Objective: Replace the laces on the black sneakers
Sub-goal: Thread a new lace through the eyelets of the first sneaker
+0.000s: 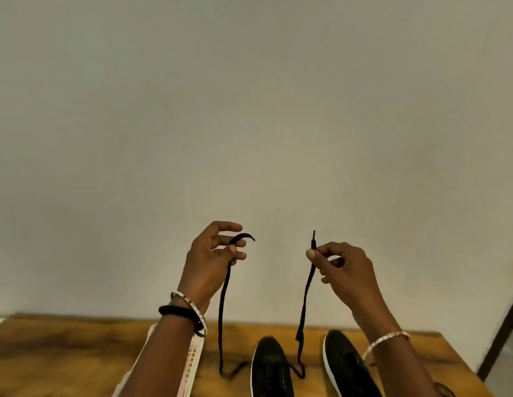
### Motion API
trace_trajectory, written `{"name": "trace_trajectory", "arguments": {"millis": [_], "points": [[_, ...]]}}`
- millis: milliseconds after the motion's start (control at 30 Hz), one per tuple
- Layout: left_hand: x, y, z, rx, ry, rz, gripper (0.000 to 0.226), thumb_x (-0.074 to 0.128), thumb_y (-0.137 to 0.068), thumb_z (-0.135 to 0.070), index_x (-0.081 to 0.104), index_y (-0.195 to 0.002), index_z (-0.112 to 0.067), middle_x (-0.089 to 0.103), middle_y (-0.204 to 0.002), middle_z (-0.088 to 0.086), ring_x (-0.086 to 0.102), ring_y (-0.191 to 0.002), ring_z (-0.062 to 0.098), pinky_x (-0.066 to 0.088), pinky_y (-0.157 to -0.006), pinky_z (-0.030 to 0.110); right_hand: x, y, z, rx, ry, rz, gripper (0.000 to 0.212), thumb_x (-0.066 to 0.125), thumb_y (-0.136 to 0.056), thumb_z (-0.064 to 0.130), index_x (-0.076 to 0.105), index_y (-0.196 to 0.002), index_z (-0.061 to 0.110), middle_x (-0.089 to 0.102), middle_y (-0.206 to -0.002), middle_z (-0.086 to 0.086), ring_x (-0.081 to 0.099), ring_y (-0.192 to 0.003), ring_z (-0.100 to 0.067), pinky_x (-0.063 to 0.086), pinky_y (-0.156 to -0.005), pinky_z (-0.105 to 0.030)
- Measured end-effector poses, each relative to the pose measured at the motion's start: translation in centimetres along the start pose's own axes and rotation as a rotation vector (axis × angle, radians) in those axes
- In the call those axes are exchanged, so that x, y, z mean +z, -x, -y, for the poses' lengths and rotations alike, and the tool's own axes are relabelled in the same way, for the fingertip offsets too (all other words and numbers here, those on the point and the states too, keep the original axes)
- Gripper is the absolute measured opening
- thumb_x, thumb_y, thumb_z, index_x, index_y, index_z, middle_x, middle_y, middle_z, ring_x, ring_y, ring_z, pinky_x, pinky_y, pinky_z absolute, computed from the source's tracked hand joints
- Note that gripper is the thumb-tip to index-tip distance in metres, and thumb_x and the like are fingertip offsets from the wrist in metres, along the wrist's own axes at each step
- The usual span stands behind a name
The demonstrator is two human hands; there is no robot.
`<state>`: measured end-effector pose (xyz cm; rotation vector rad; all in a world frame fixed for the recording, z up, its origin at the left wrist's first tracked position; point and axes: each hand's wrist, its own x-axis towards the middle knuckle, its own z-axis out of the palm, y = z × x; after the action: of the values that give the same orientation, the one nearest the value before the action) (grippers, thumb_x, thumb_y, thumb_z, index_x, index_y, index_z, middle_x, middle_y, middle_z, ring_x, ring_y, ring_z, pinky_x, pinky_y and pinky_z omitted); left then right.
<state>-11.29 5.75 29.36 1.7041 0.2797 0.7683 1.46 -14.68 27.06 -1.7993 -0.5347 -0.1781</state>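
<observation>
Here's the black flat shoelace (221,310), both ends held high! L hand (212,253) pinches one end btwn thumb & forefinger, tip curling out past the fingertips, other fingers loosely spread. R hand (347,267) pinches the other end, stiff tip poking straight up above the fingers, remaining fingers curled in. Both strands hang well below the fingers, reaching the brown wooden table (63,353) either side of a black white-soled sneaker (271,365). The second black sneaker (347,359) sits below the R fingers. A white red-printed item (193,356) lies under the L forearm.
</observation>
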Motion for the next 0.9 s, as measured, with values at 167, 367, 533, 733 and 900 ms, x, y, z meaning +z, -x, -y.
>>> {"name": "trace_trajectory", "arguments": {"millis": [167, 367, 533, 733, 900], "points": [[0.0, -3.5, -7.0, 0.101, 0.031, 0.04, 0.032, 0.05, -0.095, 0.007, 0.073, -0.101, -0.015, 0.075, -0.101, 0.0, 0.074, -0.087, 0.017, 0.057, -0.087, 0.038, -1.9, -4.2, 6.3, -0.077, -0.092, 0.069, 0.012, 0.074, -0.091, 0.028, 0.076, -0.085, 0.018, 0.076, -0.081, 0.0, 0.073, -0.081, -0.018, 0.055, -0.064, -0.025], [2.1, -7.1, -11.2, 0.104, 0.188, 0.051, 0.018, 0.071, -0.088, -0.004, 0.079, -0.098, -0.016, 0.077, -0.099, -0.002, 0.07, -0.102, 0.019, 0.056, -0.093, 0.038, -1.5, -6.7, 11.1, -0.136, -0.215, -0.002, 0.005, 0.073, -0.091, 0.021, 0.076, -0.094, 0.019, 0.078, -0.08, 0.001, 0.074, -0.081, -0.014, 0.051, -0.064, -0.024], [4.0, -9.2, -12.9, 0.072, 0.347, 0.057, 0.018, 0.072, -0.086, 0.0, 0.076, -0.098, -0.012, 0.076, -0.101, 0.009, 0.07, -0.105, 0.026, 0.057, -0.091, 0.037, -1.2, -8.3, 14.1, -0.123, -0.291, -0.06, 0.013, 0.074, -0.091, 0.027, 0.078, -0.093, 0.016, 0.077, -0.08, 0.001, 0.073, -0.08, -0.013, 0.051, -0.062, -0.022], [4.7, -11.3, -13.9, -0.02, 0.606, 0.124, 0.031, 0.059, -0.092, 0.01, 0.068, -0.114, -0.01, 0.075, -0.101, 0.008, 0.073, -0.098, 0.02, 0.057, -0.085, 0.03, -1.7, -10.3, 16.2, -0.067, -0.356, -0.048, 0.016, 0.078, -0.088, 0.023, 0.078, -0.097, 0.01, 0.076, -0.09, -0.004, 0.07, -0.079, -0.012, 0.051, -0.061, -0.023], [5.6, -11.4, -13.5, -0.126, 0.586, 0.19, 0.02, 0.058, -0.096, 0.002, 0.07, -0.111, -0.004, 0.075, -0.1, 0.009, 0.072, -0.095, 0.021, 0.057, -0.084, 0.032, -1.3, -10.6, 16.0, -0.031, -0.373, -0.01, 0.014, 0.078, -0.087, 0.022, 0.078, -0.096, 0.012, 0.077, -0.092, -0.006, 0.068, -0.079, -0.014, 0.051, -0.064, -0.026]]}}
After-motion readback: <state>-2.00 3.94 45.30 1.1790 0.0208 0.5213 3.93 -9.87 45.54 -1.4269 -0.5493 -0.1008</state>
